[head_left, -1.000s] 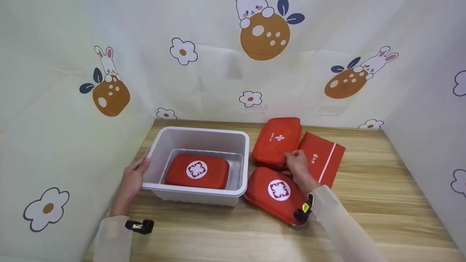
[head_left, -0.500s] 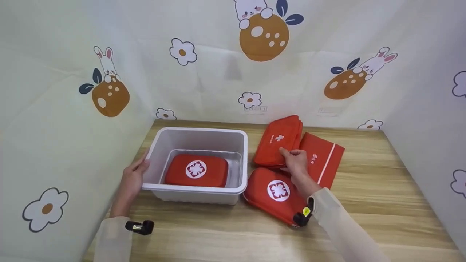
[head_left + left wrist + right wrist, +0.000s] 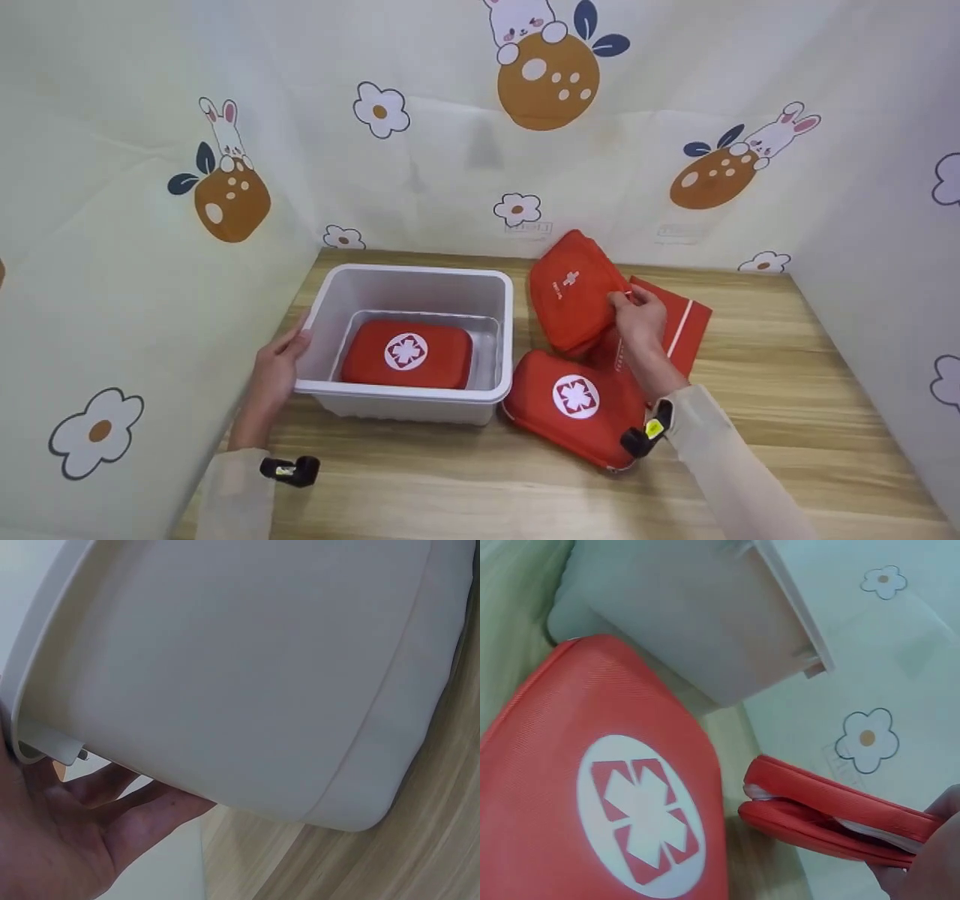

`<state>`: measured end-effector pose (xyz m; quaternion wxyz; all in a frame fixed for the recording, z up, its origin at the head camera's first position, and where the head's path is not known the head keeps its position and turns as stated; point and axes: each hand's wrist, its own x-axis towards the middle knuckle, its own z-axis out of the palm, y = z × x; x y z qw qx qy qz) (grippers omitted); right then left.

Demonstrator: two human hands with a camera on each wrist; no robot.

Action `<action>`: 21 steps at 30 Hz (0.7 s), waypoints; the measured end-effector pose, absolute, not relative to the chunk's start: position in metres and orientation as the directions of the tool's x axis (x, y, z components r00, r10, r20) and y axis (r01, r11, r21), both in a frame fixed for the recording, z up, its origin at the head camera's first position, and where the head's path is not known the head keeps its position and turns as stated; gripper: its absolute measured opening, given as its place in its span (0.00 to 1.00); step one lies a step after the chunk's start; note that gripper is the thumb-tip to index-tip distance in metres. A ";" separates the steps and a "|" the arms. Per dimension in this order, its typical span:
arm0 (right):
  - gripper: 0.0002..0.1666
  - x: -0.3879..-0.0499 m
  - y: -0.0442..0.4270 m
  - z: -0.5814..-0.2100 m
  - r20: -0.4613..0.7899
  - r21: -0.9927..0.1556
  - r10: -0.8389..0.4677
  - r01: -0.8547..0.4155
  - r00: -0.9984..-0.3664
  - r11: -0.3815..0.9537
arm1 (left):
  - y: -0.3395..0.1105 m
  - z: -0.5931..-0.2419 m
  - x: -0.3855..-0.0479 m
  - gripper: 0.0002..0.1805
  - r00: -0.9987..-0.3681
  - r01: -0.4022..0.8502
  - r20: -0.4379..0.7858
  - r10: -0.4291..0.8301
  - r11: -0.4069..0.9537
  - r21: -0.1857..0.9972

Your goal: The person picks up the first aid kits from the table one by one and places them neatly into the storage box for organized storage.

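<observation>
My left hand [image 3: 271, 369] holds the left rim of a light grey plastic bin [image 3: 405, 391]; in the left wrist view its fingers [image 3: 161, 819] reach along the outer wall. Inside the bin lies a red case [image 3: 369, 352] with a round white emblem. Between thumb and fingers, my right hand [image 3: 639, 321] pinches the right edge of a red first aid pouch [image 3: 574, 300], which tilts up off the table. A gap runs along the pouch's side [image 3: 802, 819] in the right wrist view. A second red case [image 3: 576, 397] lies just below, right of the bin.
A flat red pouch [image 3: 691, 324] with a white stripe lies behind my right hand, partly covered. The wooden table [image 3: 787, 375] is bounded by a pale printed curtain [image 3: 450, 165] at the back and sides.
My right hand has moved to the right and changed its hold to the first aid pouch's right edge. The pouch has turned and tilted up. My left hand stays on the bin.
</observation>
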<state>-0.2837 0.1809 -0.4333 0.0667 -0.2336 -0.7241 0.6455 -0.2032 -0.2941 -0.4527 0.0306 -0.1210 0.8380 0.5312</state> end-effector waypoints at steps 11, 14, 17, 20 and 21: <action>0.33 -0.278 0.196 -0.421 -0.208 -0.972 0.449 0.234 -0.869 0.001 | -0.292 -0.453 -0.202 0.30 -0.966 -0.246 -0.185 -0.183 0.408 0.879; 0.31 -0.274 0.198 -0.418 -0.164 -0.981 0.462 0.195 -0.872 0.020 | -0.292 -0.454 -0.201 0.30 -0.965 -0.250 -0.194 -0.175 0.409 0.878; 0.28 -0.272 0.196 -0.413 -0.085 -0.991 0.468 0.123 -0.880 0.052 | -0.293 -0.454 -0.200 0.30 -0.965 -0.250 -0.196 -0.172 0.403 0.880; 0.25 -0.269 0.193 -0.408 0.011 -0.997 0.462 0.025 -0.887 0.072 | -0.294 -0.453 -0.201 0.30 -0.968 -0.237 -0.182 -0.170 0.400 0.885; 0.25 -0.268 0.192 -0.406 0.048 -0.997 0.459 -0.013 -0.887 0.079 | -0.294 -0.453 -0.202 0.30 -0.970 -0.230 -0.173 -0.172 0.403 0.886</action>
